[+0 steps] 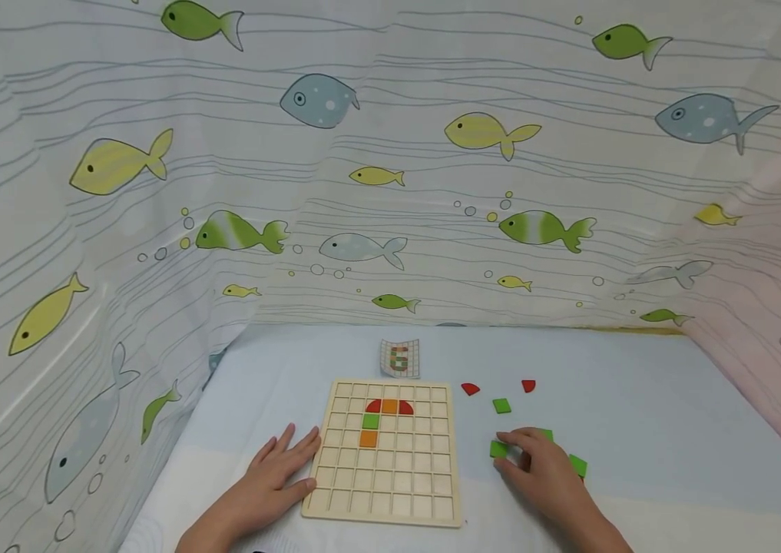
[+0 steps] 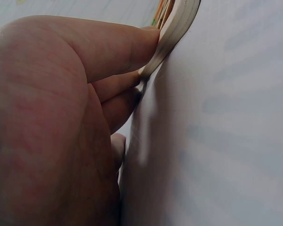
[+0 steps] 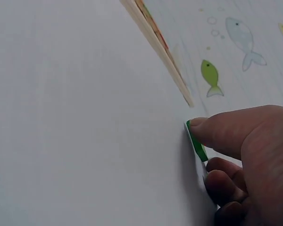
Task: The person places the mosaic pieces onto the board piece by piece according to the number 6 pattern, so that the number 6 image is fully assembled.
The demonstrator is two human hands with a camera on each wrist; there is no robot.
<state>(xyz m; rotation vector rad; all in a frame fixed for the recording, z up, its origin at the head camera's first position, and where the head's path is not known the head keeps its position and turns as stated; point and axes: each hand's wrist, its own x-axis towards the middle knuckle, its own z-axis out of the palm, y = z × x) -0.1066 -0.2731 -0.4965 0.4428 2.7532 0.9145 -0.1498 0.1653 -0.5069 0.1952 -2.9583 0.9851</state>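
A wooden grid board (image 1: 379, 503) lies on the table, with two red quarter-round tiles, two orange square tiles (image 1: 368, 438) and a green square tile (image 1: 371, 421) set in its upper cells. My left hand (image 1: 273, 476), fingers spread, rests against the board's left edge; in the left wrist view the thumb touches the board's rim (image 2: 172, 35). To the right of the board, my right hand (image 1: 545, 468) pinches a green square tile (image 1: 498, 449) between thumb and index finger. The right wrist view has the thumb on that tile's edge (image 3: 196, 143), the tile at the tabletop.
Beyond the right hand lie a loose green tile (image 1: 502, 405) and two red quarter-round tiles (image 1: 470, 389). More green tiles (image 1: 577, 465) sit partly hidden beside that hand. A small pattern card (image 1: 400, 359) lies behind the board. Fish-printed sheeting (image 1: 431, 192) surrounds the table.
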